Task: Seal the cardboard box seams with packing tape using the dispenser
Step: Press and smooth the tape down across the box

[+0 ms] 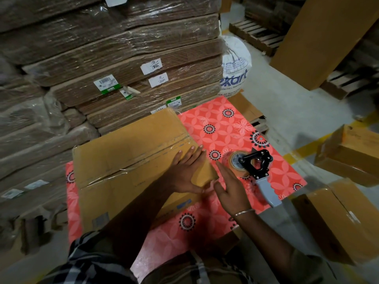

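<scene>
The left hand (188, 171) lies flat with straight fingers on the cardboard box (133, 158). The right hand (230, 186) is open and empty — just beyond it lies the tape dispenser (256, 171). It looks stiff and light; best taken by its grey handle.

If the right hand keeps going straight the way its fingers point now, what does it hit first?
Most likely the roll of clear tape on the tape dispenser. The right hand is open, fingers pointing up and slightly left, their tips just short of the roll. Depth is unclear, so it might instead pass between the roll and the cardboard box.
</scene>
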Available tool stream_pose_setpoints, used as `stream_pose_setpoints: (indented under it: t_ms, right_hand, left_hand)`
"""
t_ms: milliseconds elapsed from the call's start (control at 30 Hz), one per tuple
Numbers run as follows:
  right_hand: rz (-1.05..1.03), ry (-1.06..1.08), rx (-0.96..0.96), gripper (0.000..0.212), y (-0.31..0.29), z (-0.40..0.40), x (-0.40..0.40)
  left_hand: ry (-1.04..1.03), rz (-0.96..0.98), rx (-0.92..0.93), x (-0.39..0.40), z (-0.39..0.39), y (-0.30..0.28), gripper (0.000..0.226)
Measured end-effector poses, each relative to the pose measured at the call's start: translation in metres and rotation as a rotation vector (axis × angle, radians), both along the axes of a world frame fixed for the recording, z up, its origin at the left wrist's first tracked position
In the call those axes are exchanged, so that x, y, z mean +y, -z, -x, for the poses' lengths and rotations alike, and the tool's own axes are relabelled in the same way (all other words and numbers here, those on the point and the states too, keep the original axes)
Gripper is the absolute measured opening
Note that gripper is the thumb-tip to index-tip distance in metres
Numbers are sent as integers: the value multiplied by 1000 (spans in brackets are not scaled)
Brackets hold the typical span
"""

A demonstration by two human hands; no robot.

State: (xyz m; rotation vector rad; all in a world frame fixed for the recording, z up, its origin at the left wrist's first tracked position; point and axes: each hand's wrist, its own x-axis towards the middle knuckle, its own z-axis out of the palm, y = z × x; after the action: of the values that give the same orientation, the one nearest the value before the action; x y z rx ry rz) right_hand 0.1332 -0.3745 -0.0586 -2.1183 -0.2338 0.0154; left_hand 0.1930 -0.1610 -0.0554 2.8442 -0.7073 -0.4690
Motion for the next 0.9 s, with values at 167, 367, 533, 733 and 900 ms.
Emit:
stream_pose_setpoints:
  t_ms: [167, 367, 533, 733, 900]
  right_hand:
    - [75, -141, 24, 62, -1, -9, 13]
    - [150, -179, 109, 59, -2, -32, 18]
    - [112, -162, 189, 40, -12, -51, 17]
    - [53, -73, 230, 49, -20, -67, 27]
    - [77, -131, 236, 49, -22, -74, 46]
  left_hand:
    - [6, 139, 25, 18, -5, -7, 101]
    - [-67, 134, -33, 32, -11, -10, 84]
    - [-88, 117, -66, 27, -9, -4, 80]
    - [-68, 113, -62, 33, -13, -7, 70]
    - [-117, 81, -182, 45, -24, -10, 79]
